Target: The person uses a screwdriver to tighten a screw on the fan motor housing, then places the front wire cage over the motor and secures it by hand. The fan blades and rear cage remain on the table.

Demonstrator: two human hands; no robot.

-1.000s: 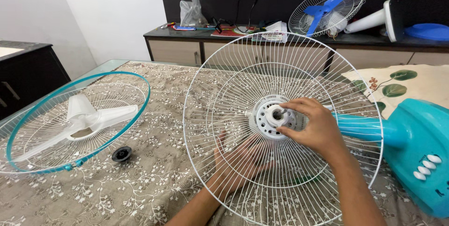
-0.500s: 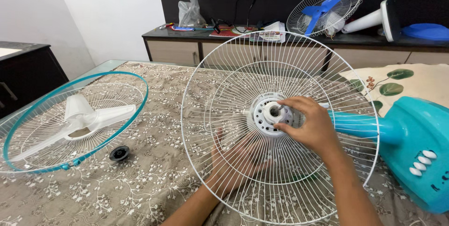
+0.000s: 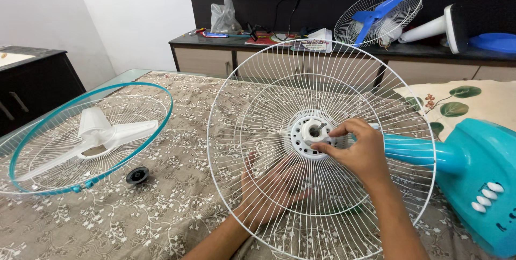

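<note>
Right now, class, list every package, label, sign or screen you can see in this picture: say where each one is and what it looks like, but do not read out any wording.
Plastic bag: on the dark sideboard, back left; crumpled, clear-grey.
Printed papers: on the sideboard, behind the white fan guard; flat, white with colour print.
Red booklet: on the sideboard beside the papers; flat.
No signs or screens in view.

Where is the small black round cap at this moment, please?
The black cap lies on the patterned tablecloth, left of centre, between the teal-rimmed grille and the white grille.
</note>
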